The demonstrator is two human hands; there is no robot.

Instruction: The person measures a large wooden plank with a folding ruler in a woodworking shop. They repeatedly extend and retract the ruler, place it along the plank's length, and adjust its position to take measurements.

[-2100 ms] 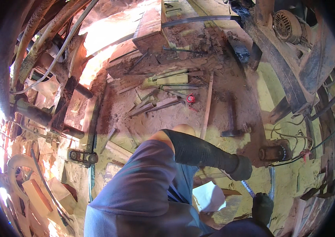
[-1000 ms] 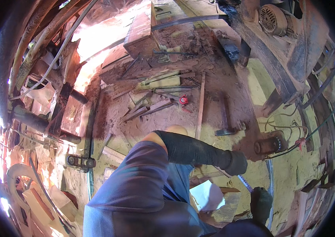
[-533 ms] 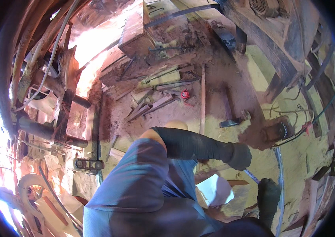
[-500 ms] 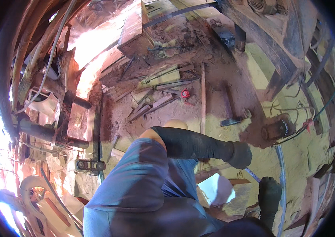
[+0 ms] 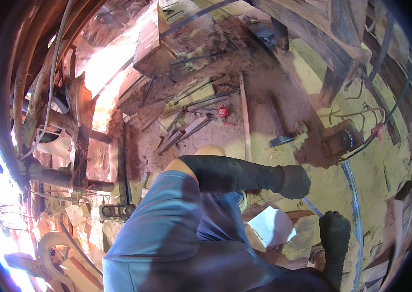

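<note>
A thin, pale strip with fine marks, like a ruler or tape blade point(image 5: 312, 207), runs between my two dark-gloved hands. My left hand point(image 5: 295, 182) is closed at the strip's upper end, its forearm in a long black sleeve. Lower and to the right, my right hand point(image 5: 335, 227) is closed around the other end. Just left of the right hand lies a white sheet point(image 5: 272, 227), partly in shadow, on a wooden board point(image 5: 299, 239). How the fingers grip the strip is hidden by the gloves.
A hammer point(image 5: 280, 140) lies on the dusty ground ahead, near a long wooden strip point(image 5: 245, 117). Scrap wood point(image 5: 186, 132) and a small round red object point(image 5: 223, 112) are farther left. Right of my hands runs a metal rail point(image 5: 355, 216); heavy timber framing point(image 5: 313, 36) stands at the upper right.
The whole view has shifted slightly, with ground objects appearing higher. Both hands keep their hold, and a little more of the strip shows between them.
</note>
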